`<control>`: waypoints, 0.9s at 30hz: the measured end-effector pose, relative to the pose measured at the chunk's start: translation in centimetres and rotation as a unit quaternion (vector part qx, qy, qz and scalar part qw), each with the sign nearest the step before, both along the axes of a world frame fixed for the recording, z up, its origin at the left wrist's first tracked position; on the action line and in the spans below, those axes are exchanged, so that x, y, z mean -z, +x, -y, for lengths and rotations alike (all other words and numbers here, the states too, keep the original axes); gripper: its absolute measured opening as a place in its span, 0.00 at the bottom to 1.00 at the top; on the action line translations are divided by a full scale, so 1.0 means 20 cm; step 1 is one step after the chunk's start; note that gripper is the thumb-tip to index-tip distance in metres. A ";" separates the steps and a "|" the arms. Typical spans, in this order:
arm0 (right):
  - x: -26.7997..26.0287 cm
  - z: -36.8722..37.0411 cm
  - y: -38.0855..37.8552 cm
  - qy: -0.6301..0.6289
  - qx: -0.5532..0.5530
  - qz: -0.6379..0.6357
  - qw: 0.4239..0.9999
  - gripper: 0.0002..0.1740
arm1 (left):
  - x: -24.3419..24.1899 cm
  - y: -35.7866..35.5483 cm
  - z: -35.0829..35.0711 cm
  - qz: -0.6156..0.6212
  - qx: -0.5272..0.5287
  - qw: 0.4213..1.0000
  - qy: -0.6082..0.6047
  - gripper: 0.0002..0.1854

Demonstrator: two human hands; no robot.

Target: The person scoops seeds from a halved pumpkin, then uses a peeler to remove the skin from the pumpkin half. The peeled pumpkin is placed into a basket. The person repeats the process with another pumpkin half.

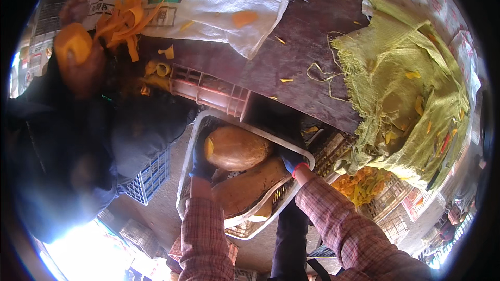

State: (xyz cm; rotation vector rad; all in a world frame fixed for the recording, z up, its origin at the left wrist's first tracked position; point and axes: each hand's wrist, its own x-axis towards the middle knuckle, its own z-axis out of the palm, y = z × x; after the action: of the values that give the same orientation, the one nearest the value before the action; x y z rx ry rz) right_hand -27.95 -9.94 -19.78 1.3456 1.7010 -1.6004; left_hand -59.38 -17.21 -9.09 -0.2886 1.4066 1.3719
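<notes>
A pale plastic crate (186, 179) stands before me with large tan squashes in it. The upper squash (238, 148) has a bare orange patch at its left end. My left hand (203, 162), in a blue glove, presses against that end, its fingers partly hidden in shadow. On the crate's right side, my right hand (290, 160), in a blue glove with a red cuff, reaches down near the upper squash's other end. Its fingers are lost in the dark. A longer squash (254, 185) lies below, between my forearms.
At left another person's hand (80, 74) holds a peeled orange squash piece (74, 45). Orange peelings (127, 23) lie on a white woven sack (218, 15). A yellow-green sack (398, 70) drapes over the dark red tabletop (304, 58). A blue crate (150, 179) stands beside the person.
</notes>
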 end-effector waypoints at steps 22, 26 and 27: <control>-0.70 -0.27 -0.26 0.185 0.060 -0.297 0.935 0.38 | -0.04 -0.04 -0.02 0.009 0.046 0.999 -0.025 0.30; -0.59 -0.22 -0.24 0.273 0.061 -0.339 0.898 0.42 | -0.06 -0.01 -0.04 0.007 0.055 0.998 -0.030 0.30; -0.58 -0.21 -0.24 0.284 0.052 -0.347 0.892 0.43 | -0.08 0.00 -0.04 0.005 0.055 0.998 -0.033 0.30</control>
State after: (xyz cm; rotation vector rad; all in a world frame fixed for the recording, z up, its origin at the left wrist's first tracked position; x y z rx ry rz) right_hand -32.73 -5.74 -8.16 1.1732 2.7347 -1.8652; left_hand -59.46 -16.43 -7.55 -0.2578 1.4396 1.2347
